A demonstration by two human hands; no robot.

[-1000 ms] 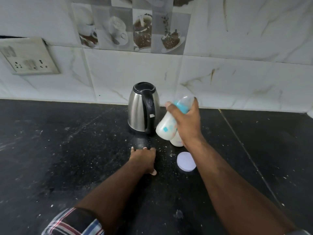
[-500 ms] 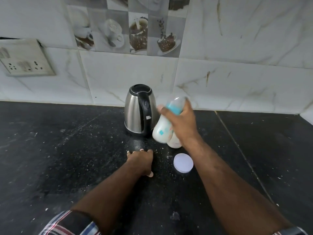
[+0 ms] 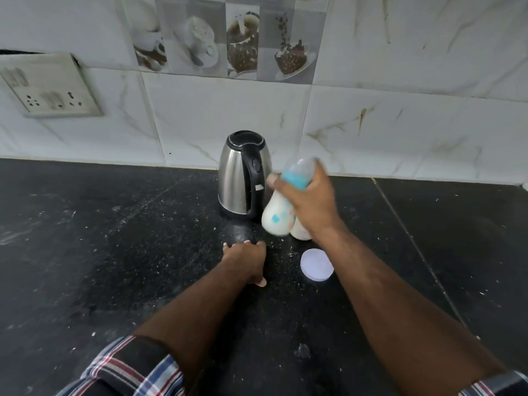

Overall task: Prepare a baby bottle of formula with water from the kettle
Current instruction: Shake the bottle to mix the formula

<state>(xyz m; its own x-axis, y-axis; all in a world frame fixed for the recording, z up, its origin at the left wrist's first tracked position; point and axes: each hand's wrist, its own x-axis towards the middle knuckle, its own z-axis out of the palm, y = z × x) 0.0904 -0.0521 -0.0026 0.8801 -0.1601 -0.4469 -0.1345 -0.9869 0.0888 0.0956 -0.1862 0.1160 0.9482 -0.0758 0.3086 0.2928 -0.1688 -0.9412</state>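
Fingers [image 3: 275,182] of right hand [image 3: 311,204] wrap the tilted bottle [image 3: 275,221]; left hand [image 3: 244,261] presses down, holding nothing. Black speckled counter [image 3: 114,252] runs wide either side of kettle [image 3: 243,181] and ends at tiled wall [image 3: 400,124].

Nothing legible; marks on kettle [image 3: 238,178] and bottle [image 3: 278,218] are too blurred.

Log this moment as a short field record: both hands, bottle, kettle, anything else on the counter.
right hand: grips the bottle near its blue collar
left hand: rests on the counter, holds nothing
bottle: tilted, white inside, cap on
kettle: upright, closed, left of the bottle
jar: behind the bottle, partly hidden
lid: flat on the counter, near the jar
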